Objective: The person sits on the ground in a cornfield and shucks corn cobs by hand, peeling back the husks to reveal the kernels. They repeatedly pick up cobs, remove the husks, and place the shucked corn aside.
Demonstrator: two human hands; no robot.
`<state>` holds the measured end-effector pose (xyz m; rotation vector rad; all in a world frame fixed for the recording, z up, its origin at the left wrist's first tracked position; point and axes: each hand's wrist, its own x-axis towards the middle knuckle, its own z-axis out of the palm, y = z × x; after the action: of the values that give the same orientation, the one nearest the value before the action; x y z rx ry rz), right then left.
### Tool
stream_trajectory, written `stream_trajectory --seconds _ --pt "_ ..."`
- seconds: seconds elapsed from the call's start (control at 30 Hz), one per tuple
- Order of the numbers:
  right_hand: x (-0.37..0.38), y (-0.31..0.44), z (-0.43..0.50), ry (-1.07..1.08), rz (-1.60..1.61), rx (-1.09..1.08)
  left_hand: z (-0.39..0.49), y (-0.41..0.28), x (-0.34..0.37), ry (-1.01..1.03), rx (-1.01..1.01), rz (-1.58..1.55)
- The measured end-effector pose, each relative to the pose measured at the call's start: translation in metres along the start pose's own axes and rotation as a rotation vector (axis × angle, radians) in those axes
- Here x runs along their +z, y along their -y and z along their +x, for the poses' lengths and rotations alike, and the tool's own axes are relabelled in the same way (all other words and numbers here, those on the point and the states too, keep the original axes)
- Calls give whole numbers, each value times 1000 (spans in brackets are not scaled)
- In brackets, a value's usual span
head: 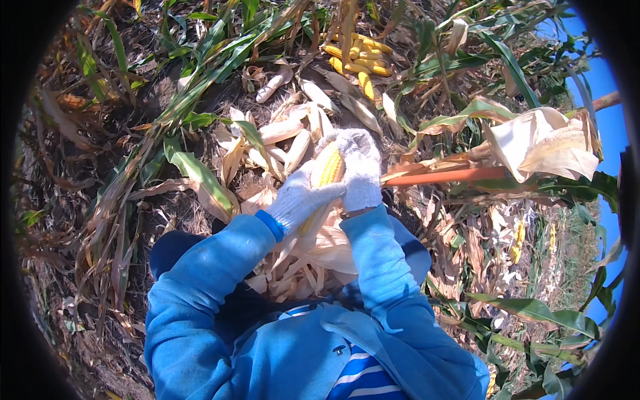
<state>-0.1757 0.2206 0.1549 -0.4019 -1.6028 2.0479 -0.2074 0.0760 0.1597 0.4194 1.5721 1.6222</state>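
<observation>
A yellow ear of corn [330,166] is held tilted between my two gloved hands, its kernels bare at the upper end. My left hand [300,196], in a white knit glove with a blue cuff, wraps around its middle with the thumb across the front. Fingers curled, my right hand [361,167] grips the ear's upper right side; its fingertips are partly hidden. Pale husk [320,220] hangs from the ear below my hands, with more yellow kernels showing beside it. Loose dry husks [327,250] lie in front of my body.
Ears still in husk [282,131] lie just beyond my hands. Farther off is a pile of bare yellow ears [362,55]. Cut green stalks [220,65] cross the ground on the left. A dry husk [542,142] on a stalk and an orange pole [445,176] extend at right.
</observation>
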Motion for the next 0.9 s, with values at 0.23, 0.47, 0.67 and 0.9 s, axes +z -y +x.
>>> stream_trajectory --seconds 0.23,0.47,0.67,0.9 --pt "-15 -13 4 -52 858 262 8 -1 -4 -222 37 -505" --pt "-69 -58 -112 577 -1046 391 19 -23 -54 -510 69 -587" --pt "-79 -43 -88 449 -1039 204 26 -4 -38 -457 6 -583" --pt "-13 -44 -49 347 80 330 17 10 -17 -391 168 -124"
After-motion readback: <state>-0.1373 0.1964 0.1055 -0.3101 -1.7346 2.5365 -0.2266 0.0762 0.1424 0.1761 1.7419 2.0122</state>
